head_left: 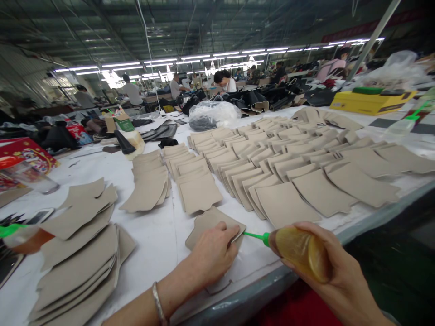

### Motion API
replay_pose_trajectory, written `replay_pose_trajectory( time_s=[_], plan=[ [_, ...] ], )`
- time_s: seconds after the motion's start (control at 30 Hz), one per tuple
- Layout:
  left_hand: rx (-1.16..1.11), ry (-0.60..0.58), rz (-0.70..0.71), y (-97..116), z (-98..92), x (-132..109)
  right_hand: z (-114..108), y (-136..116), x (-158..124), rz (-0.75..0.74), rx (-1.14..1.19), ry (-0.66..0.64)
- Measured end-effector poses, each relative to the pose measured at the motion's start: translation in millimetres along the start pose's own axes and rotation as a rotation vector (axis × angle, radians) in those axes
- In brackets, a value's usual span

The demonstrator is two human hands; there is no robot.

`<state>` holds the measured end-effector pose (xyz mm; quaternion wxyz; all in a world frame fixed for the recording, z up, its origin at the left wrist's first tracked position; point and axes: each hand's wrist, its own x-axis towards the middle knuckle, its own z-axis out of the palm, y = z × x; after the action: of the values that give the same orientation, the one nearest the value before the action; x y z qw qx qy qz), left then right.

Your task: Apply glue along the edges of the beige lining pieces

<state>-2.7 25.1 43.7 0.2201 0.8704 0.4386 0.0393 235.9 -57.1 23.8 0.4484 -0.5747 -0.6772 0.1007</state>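
From my seat I had the left hand (214, 251) nearly closed, fingers and thumb pinching a beige piece (206, 222) at its near right side; most of it spread out beyond the knuckles, over the white table (154, 258). My right hand (340, 265) was curled around an amber bottle (299, 249), its base toward the palm and its green nozzle (258, 236) pointing left. The nozzle's tip reached the piece's right corner, just beside the left fingertips; I couldn't tell whether it touched. Overlapping rows of similar pieces (282, 174) lay beyond both hands, and a fanned stack (76, 267) lay to the left.
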Motion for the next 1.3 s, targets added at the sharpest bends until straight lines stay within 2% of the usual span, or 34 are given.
replay_pose_trajectory(
  time_s=[0.23, 0.43, 0.6, 0.8, 0.97, 1.13, 1.3],
  plan=[
    [-0.004, -0.001, -0.005, -0.5, 0.4, -0.3, 0.7, -0.2, -0.2, -0.007, -0.037, 0.073],
    [-0.003, -0.001, 0.003, -0.9, -0.4, -1.3, 1.0, 2.9, -2.9, 0.074, 0.048, 0.036],
    [-0.002, -0.006, -0.005, -0.1, -1.3, -3.0, 1.5, 5.3, -1.2, 0.089, 0.042, 0.076],
    [0.006, -0.025, 0.007, 1.2, -4.7, -5.7, 2.2, 5.2, -8.1, 0.162, 0.193, -0.014],
    [0.000, -0.047, 0.026, -2.2, -5.2, -7.0, 2.8, 6.0, -9.6, 0.258, 0.206, 0.046],
    [-0.001, -0.047, 0.048, -6.2, -3.3, -7.6, 6.0, -4.1, -18.0, 0.268, 0.327, -0.044],
    [-0.022, -0.064, 0.026, -5.4, -4.4, -8.2, 8.2, -7.9, -22.6, 0.310, 0.279, 0.018]
  ],
)
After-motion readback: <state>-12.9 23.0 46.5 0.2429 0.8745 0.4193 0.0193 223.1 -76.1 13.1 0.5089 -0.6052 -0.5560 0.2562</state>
